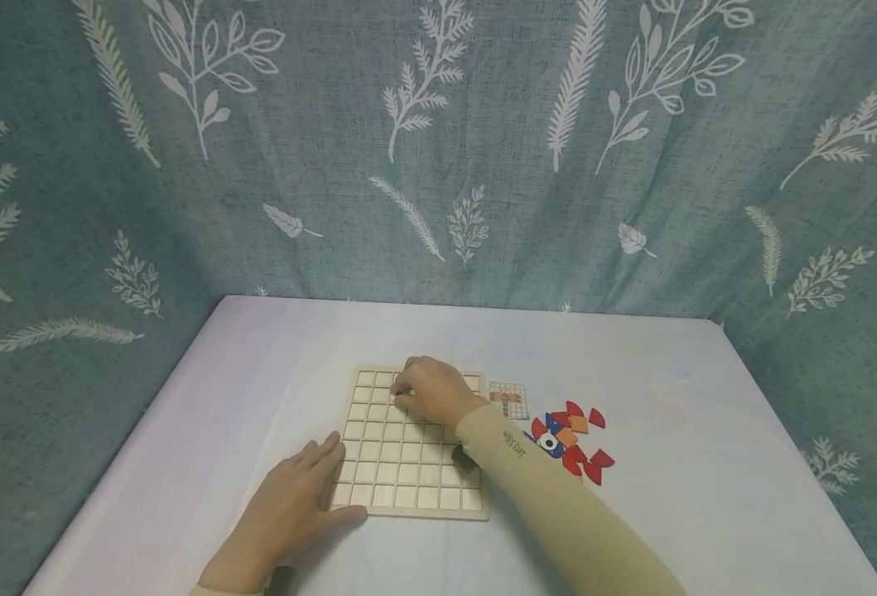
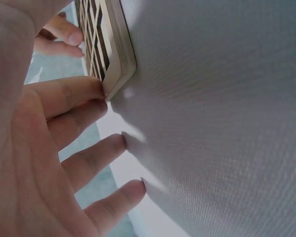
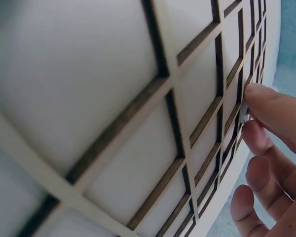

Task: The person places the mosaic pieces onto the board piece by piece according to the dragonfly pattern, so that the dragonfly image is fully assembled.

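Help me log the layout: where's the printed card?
In the head view, the printed card lies just right of the wooden board, up-left of the coloured pieces and beyond the right sleeve.

1 head view, 2 wrist views
The head view looks forward and down from well back, over tabletop (image 1: 669, 463), board (image 1: 389, 473) and curtain (image 1: 513, 108). The left wrist's, turned sideways, looks from close past the left fingers (image 2: 69, 95) to a board corner; the right wrist's skims the grid, very near, towards the right fingers (image 3: 259, 173). All 3 share the board and right fingers.
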Demonstrator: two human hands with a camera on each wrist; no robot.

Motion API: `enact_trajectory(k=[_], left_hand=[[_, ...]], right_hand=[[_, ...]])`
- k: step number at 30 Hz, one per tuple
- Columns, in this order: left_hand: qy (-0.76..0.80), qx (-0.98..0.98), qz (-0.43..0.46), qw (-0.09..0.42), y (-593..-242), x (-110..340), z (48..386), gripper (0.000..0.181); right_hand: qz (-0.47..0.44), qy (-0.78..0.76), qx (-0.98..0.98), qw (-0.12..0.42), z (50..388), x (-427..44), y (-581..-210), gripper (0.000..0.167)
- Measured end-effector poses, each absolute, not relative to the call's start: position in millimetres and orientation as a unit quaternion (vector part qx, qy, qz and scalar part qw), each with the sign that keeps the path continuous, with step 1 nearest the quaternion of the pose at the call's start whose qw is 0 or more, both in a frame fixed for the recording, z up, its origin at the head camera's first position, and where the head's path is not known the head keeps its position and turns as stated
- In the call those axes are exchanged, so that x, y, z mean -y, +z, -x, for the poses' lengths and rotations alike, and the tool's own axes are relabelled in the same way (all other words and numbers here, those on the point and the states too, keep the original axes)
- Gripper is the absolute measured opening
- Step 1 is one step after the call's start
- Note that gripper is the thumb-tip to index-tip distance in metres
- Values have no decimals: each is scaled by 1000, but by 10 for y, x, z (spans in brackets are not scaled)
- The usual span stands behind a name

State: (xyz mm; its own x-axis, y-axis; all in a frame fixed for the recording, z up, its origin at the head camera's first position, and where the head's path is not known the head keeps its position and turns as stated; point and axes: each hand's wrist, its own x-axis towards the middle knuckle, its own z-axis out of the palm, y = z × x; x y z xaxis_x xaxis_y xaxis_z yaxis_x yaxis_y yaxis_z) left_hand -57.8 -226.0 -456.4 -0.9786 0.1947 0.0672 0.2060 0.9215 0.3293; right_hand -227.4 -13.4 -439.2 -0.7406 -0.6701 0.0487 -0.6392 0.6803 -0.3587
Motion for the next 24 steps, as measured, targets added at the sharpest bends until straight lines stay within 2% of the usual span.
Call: enact_trajectory(k=[7,14,18,24], left_hand=[[-169,980,105,17,-4559,2259,580,98],[-161,981,106,21,-4540,2255,576,97],[-161,981,106,19,-4537,2246,581,96],[-156,982,108,23,-4540,2246,583,96]], right_hand=[[358,-179,-916,35,2241,131,-4396,17],[357,-201,-912,33,2180,35,-4378,25],[344,-236,-909,4,2093,-132,-4335,27],[334,-254,-905,-67,1941,-455,-4250,29]])
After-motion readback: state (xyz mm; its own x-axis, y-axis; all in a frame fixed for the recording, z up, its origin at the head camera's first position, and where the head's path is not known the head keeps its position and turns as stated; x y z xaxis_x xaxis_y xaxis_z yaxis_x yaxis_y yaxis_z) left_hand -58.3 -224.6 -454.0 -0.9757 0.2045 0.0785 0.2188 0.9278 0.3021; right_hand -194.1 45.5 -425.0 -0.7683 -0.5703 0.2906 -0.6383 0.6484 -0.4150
